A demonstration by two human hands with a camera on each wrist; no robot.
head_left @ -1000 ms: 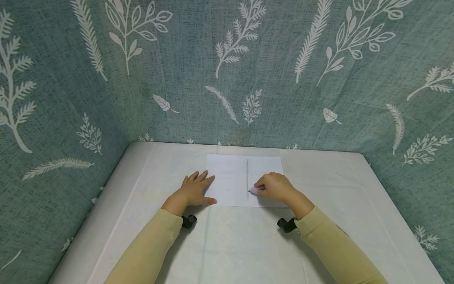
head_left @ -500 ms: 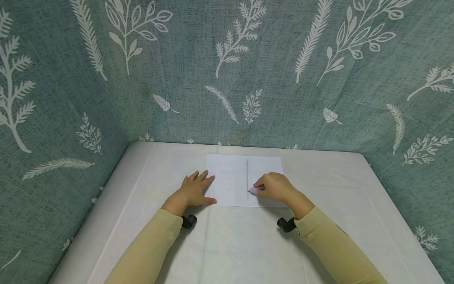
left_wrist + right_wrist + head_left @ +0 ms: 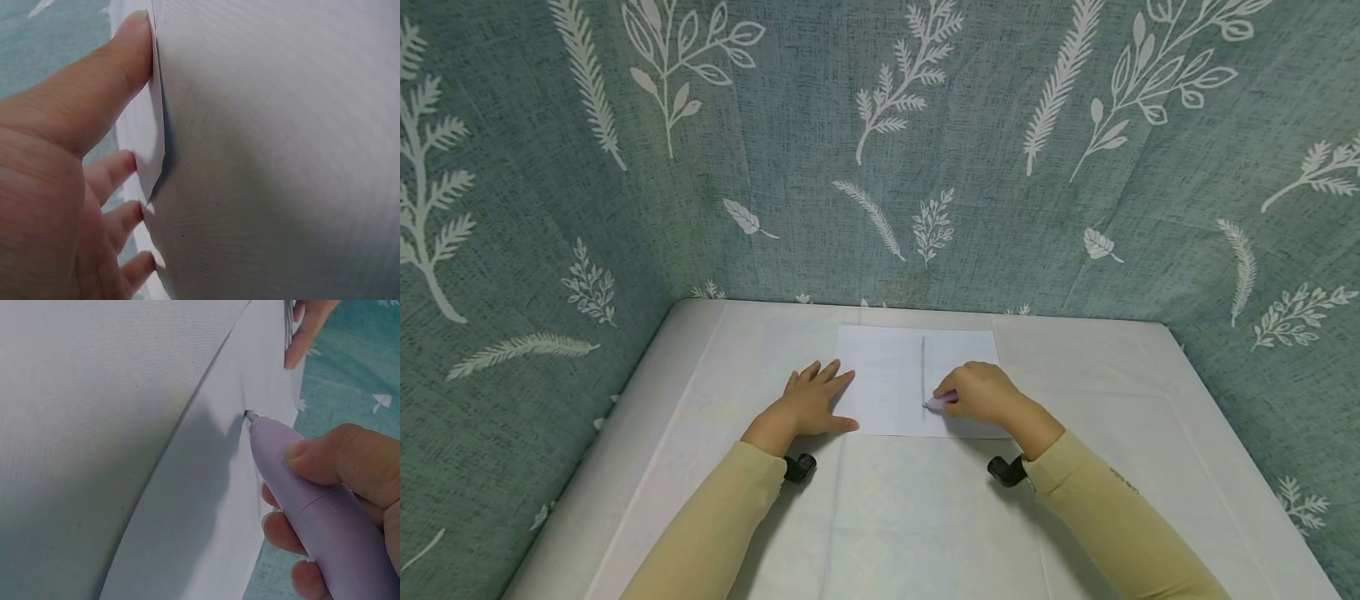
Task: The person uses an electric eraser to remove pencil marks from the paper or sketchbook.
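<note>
Two pale yellow sleeves come in nearest: the left one (image 3: 715,517) at eight o'clock from the paper (image 3: 883,379), the right one (image 3: 1112,508) at four, over a white table (image 3: 880,525). The left hand (image 3: 811,402) lies at nine o'clock, fingers spread and gripping nothing, its thumb (image 3: 106,81) on the paper by the near left corner. At three o'clock the right hand (image 3: 985,392) pinches a fat lilac pen (image 3: 306,503), whose tip points to nine and meets the paper just short of its middle.

From the tip a grey line (image 3: 922,367) runs towards twelve, nearly to the far edge. That stretch looks done. Towards six only a faint trace shows, so the near end seems unfinished; whether the tip adds to the line or takes from it, I cannot tell. Both halves beside it look unmarked. Beyond, at twelve, hangs a green leaf-patterned cloth (image 3: 805,175).
</note>
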